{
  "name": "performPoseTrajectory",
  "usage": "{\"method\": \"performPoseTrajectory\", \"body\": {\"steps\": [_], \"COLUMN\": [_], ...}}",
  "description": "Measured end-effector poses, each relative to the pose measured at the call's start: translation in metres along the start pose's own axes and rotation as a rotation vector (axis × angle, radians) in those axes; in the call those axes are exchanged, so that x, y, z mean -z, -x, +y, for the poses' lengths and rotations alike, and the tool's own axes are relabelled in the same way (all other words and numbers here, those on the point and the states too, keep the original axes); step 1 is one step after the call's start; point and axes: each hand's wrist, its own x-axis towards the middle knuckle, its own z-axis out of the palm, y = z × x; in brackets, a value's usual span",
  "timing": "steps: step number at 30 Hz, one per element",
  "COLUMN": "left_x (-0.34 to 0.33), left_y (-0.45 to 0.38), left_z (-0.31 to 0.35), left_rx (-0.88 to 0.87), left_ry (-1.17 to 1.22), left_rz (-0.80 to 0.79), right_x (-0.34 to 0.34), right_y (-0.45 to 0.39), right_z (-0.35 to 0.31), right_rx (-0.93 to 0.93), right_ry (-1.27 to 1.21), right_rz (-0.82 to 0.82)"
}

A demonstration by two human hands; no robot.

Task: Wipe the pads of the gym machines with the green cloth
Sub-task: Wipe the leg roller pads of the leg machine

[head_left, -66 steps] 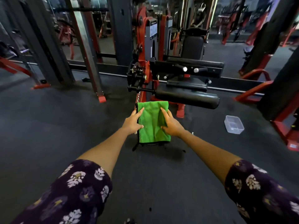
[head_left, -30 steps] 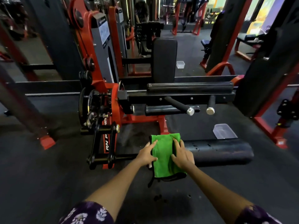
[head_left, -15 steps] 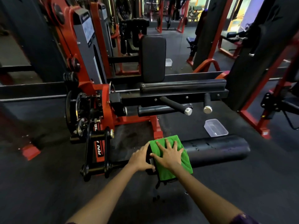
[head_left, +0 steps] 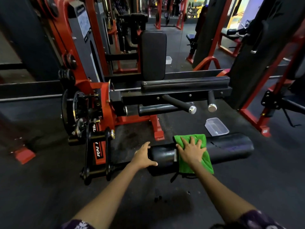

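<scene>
A black roller pad (head_left: 231, 148) lies across the front of a red and black leg machine. The green cloth (head_left: 204, 162) is draped over the roller, left of its middle. My right hand (head_left: 191, 152) presses flat on the cloth with fingers spread. My left hand (head_left: 142, 157) holds the roller's left end, thumb underneath and fingers over the top. Further back stand the machine's upright back pad (head_left: 153, 55) and the long seat pad (head_left: 184, 84).
A clear plastic tub (head_left: 216, 126) sits on the floor just behind the roller's right part. The red lever arm (head_left: 99, 146) and weight mechanism stand to the left. Two chrome-capped handles (head_left: 192, 109) jut out under the seat. Red frames of other machines stand at right.
I have come closer to the machine. My right hand has slid the cloth rightward along the roller, baring its left end. My left hand has taken hold of that end.
</scene>
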Motion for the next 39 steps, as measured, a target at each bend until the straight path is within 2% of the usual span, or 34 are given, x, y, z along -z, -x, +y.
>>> {"method": "performPoseTrajectory", "body": {"steps": [4, 7, 9, 12, 14, 16, 20, 24, 25, 27, 30, 32, 34, 36, 38, 39], "left_x": [0.004, 0.008, 0.009, 0.012, 0.012, 0.008, -0.003, -0.006, -0.006, -0.003, -0.006, -0.007, 0.001, 0.018, 0.023, 0.023], "left_y": [-0.008, -0.01, -0.008, -0.012, -0.011, -0.009, -0.009, -0.013, -0.013, -0.017, -0.02, -0.02, -0.026, -0.041, -0.048, -0.05], "left_z": [0.008, 0.011, 0.012, 0.017, 0.023, 0.03, 0.032, 0.023, 0.022, 0.02, 0.016, 0.013, 0.011, 0.007, 0.01, 0.013], "left_rx": [0.008, 0.059, 0.079, 0.092, 0.094, 0.088, 0.103, 0.072, 0.067, 0.046, 0.038, 0.028, -0.002, -0.012, 0.009, 0.022], "left_ry": [-0.175, -0.256, -0.265, -0.274, -0.306, -0.349, -0.385, -0.331, -0.309, -0.289, -0.287, -0.315, -0.33, -0.294, -0.272, -0.273], "left_rz": [0.03, -0.02, -0.078, -0.161, -0.21, -0.242, -0.182, -0.187, -0.189, -0.201, -0.229, -0.248, -0.273, -0.29, -0.332, -0.359], "right_x": [-0.019, -0.016, -0.015, -0.006, 0.0, 0.0, -0.014, -0.015, -0.013, 0.001, 0.014, 0.009, -0.002, -0.01, -0.012, -0.013], "right_y": [0.033, 0.037, 0.025, 0.0, -0.009, -0.008, 0.019, 0.008, 0.001, -0.019, -0.032, -0.034, -0.03, -0.027, -0.018, -0.014], "right_z": [-0.057, -0.041, -0.009, 0.033, 0.025, -0.009, -0.053, 0.009, 0.027, 0.044, 0.025, 0.012, 0.005, -0.009, -0.026, -0.036], "right_rx": [0.261, 0.414, 0.369, 0.146, 0.076, 0.072, 0.355, 0.609, 0.612, 0.505, 0.327, 0.215, 0.003, -0.163, -0.166, -0.097], "right_ry": [0.0, 0.077, 0.124, 0.073, 0.042, -0.01, -0.035, -0.077, -0.118, -0.206, -0.415, -0.525, -0.429, -0.204, -0.099, -0.074], "right_rz": [-0.055, -0.081, -0.059, -0.028, -0.03, -0.089, -0.093, -0.09, -0.09, -0.093, -0.23, -0.145, 0.054, 0.105, 0.106, 0.102]}}
